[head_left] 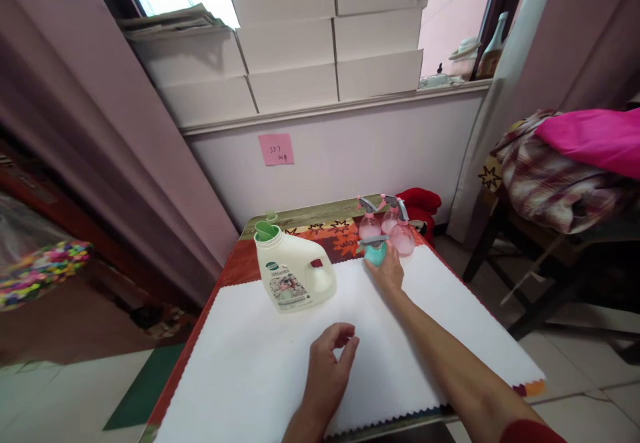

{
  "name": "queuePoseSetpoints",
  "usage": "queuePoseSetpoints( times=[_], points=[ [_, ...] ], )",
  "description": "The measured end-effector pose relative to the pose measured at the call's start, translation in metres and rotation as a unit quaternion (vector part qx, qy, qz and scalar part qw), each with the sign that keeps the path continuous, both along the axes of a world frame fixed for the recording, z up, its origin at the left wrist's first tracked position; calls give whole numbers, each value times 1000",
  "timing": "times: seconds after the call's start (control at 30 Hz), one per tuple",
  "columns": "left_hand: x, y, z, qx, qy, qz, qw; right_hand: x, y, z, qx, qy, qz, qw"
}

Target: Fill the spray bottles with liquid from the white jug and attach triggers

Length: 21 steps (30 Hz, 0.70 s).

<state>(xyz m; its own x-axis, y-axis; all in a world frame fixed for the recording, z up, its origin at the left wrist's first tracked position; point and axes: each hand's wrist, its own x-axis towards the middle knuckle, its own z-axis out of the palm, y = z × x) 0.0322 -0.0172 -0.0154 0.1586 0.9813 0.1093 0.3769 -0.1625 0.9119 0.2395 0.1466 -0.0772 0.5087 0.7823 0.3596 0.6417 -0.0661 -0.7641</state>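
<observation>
"What are you busy with at this moment?"

"I'd call it the grasping step. My right fingers point(393, 255) are closed round the teal spray bottle point(375, 255), thumb on the near side of its body, near the far right corner of the worktop point(239, 264). I can't tell whether its base rests on anything; my fingers hide part of it."

"And what does the next move call for?"

"A steady grip and some care, I'd judge. Three pink spray bottles point(402, 237) are grouped right behind and beside it, so a careless sideways swing could knock one."

"What about your left?"

"My left fingers point(342, 329) are loosely curled over the white sheet point(240, 353), towards the worktop's near edge. There's a gap between thumb and forefinger, and they hold nothing."

"Anything else close by?"

"The cream detergent jug point(296, 276) with its green top point(267, 231) stands nearer the far left corner, well apart from my right fingers. The spray bottle's grey trigger head point(375, 239) points left, towards the jug."
</observation>
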Motion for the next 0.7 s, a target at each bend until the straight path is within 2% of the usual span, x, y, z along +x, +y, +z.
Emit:
queuePoseSetpoints(
  times=[0.1,0.17,0.23,0.27,0.33,0.43,0.5,0.57,0.63,0.7],
  points=[
    [-11,0,11,25,-17,40,999,-5,-29,17,10,10,13,1000],
    [-17,5,21,63,-27,89,994,-11,-55,38,13,10,31,999],
    [-18,13,33,114,-35,119,986,-19,-84,63,3,14,79,997],
    [-17,17,39,135,-41,116,983,-25,-99,75,-6,14,87,996],
    [-10,23,51,139,-70,65,986,-37,-126,97,-19,10,124,992],
    [0,26,64,81,-176,-34,980,-53,-157,117,-56,16,221,974],
    [-1,24,69,37,-231,-34,972,-58,-169,121,-82,36,282,955],
    [-7,19,72,4,-267,6,964,-59,-175,117,-84,100,347,929],
    [-15,15,76,-20,-329,38,943,-60,-176,106,-66,230,387,890],
    [-22,12,79,-34,-411,35,910,-64,-177,93,-82,396,382,831]
  ],
)
